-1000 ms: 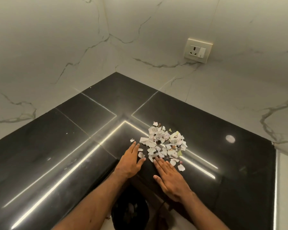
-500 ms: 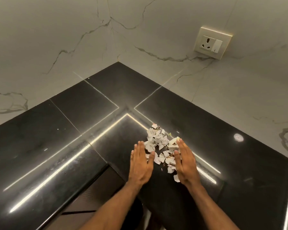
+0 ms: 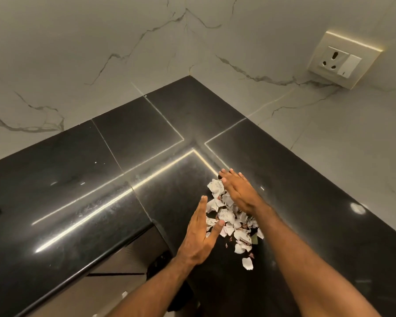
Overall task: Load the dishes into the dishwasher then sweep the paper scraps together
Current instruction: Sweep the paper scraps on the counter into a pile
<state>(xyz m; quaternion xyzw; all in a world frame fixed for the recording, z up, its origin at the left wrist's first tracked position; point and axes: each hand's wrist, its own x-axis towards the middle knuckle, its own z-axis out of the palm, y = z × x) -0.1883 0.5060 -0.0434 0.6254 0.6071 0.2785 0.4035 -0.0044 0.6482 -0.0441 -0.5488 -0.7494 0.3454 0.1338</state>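
Left hand [image 3: 199, 234] and right hand [image 3: 238, 191], grips released, had closed in either side of the paper scraps [image 3: 226, 217], narrowing the pile; sweeping judged nearly complete.

A glossy black tabletop [image 3: 128, 143] is set into a corner of white veined marble walls [image 3: 78, 42]; a cream socket plate [image 3: 343, 59] is mounted on the right wall.

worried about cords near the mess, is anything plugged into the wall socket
No, the wall socket shows three bare holes with no plug or cord.
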